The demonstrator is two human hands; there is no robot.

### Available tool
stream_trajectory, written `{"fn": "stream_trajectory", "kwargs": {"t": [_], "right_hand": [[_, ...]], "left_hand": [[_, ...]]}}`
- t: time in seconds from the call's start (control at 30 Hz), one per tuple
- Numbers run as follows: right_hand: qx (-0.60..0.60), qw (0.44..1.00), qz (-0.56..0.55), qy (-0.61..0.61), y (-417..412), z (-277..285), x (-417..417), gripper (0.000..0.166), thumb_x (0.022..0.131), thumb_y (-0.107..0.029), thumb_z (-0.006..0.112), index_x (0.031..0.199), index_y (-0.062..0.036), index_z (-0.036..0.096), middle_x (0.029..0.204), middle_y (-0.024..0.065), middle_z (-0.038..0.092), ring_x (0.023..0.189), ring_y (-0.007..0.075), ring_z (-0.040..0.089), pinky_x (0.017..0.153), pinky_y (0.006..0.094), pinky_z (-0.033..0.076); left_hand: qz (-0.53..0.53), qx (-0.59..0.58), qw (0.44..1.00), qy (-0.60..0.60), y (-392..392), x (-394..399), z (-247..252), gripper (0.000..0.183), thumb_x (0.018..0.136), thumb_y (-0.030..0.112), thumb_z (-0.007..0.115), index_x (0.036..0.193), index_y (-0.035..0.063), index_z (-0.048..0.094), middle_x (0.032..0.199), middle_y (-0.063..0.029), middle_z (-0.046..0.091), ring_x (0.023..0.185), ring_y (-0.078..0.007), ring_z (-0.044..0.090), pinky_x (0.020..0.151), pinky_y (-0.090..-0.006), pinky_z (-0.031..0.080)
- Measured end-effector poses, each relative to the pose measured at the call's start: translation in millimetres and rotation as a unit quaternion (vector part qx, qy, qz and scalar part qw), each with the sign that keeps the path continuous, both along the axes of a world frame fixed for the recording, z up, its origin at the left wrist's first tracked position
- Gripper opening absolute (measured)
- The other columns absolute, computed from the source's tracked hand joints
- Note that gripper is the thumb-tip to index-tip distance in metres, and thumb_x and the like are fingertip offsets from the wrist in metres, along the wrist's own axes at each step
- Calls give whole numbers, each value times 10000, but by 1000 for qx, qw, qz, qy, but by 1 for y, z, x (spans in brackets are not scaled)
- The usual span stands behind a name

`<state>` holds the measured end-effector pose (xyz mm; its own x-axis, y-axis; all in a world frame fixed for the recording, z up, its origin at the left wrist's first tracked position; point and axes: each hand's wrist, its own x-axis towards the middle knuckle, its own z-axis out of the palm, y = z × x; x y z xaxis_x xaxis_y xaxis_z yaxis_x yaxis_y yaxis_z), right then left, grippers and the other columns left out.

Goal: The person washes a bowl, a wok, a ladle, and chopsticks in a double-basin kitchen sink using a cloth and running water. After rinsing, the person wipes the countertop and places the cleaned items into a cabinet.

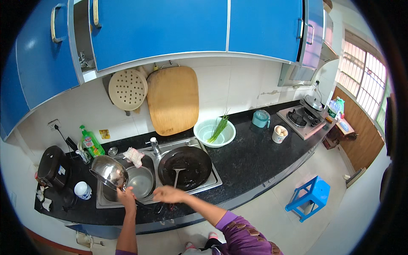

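Note:
My left hand [127, 197] grips the near edge of a shiny, round-bottomed metal bowl [110, 172], held tilted over the left side of the sink [217, 181]. Below it, a metal pot [140, 183] sits in the left basin; a black handle shows close to my left wrist. My right hand [168, 193], fingers curled, is over the handle of a metal spatula [178, 173]; whether it grips anything is unclear. The spatula's head lies in a wet black wok [197, 159] resting over the right basin. A pinkish-white cloth [134, 156] hangs by the faucet [155, 146].
Right of the sink stand a pale green basket [199, 129] with green stalks [219, 129], a teal container [260, 118], a tub of eggs [280, 135] and a gas stove [298, 122]. Green soap bottle [91, 142] and blue-white cup [83, 190] stand left. Blue cabinets [165, 28] overhang the counter.

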<state>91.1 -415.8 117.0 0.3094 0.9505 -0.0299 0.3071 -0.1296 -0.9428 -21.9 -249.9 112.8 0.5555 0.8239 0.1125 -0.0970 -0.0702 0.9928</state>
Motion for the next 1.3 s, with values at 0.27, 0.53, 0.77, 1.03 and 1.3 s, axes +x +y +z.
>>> {"fn": "stream_trajectory", "kwargs": {"t": [0.27, 0.53, 0.77, 1.03, 1.3], "right_hand": [[147, 987, -51, 49, -79, 35, -36, 310, 788, -116, 432, 1073, 2, 403, 731, 152, 545, 605, 191, 562, 526, 294, 451], [-14, 914, -359, 186, -420, 39, -57, 320, 860, -323, 416, 673, -66, 455, 516, 6, 424, 463, 72, 395, 403, 227, 310], [-163, 666, -721, 99, -613, -68, -150, 291, 837, -297, 434, 656, -71, 453, 521, 40, 435, 456, 125, 404, 398, 250, 308], [-255, 525, -811, -38, -650, -129, -153, 222, 836, -244, 429, 750, -44, 471, 569, 86, 469, 488, 200, 440, 429, 297, 346], [-283, 433, -850, -98, -666, -176, -153, 185, 835, -192, 423, 843, -18, 488, 617, 131, 502, 521, 276, 476, 460, 344, 383]], "left_hand": [[-333, 195, 923, -5, -129, 14, 45, 477, 783, 93, 497, 1201, -10, 291, 925, -115, 532, 757, -129, 530, 692, -269, 435], [-363, 453, 805, -120, -258, 55, 151, 76, 682, -11, 534, 702, 1, 606, 822, -124, 606, 764, -220, 594, 676, -296, 475], [-345, 470, 790, -191, -317, 206, 199, 82, 754, 52, 527, 794, -14, 556, 786, -88, 561, 668, -150, 547, 569, -265, 457], [-235, 457, 812, -277, -436, 358, 359, 390, 741, 100, 504, 1120, 45, 434, 1105, -110, 443, 887, -178, 506, 572, -237, 475], [-186, 395, 869, -232, -489, 434, 455, 608, 724, 46, 491, 1273, 44, 229, 1278, -130, 286, 1002, -240, 478, 603, -271, 505]]}}
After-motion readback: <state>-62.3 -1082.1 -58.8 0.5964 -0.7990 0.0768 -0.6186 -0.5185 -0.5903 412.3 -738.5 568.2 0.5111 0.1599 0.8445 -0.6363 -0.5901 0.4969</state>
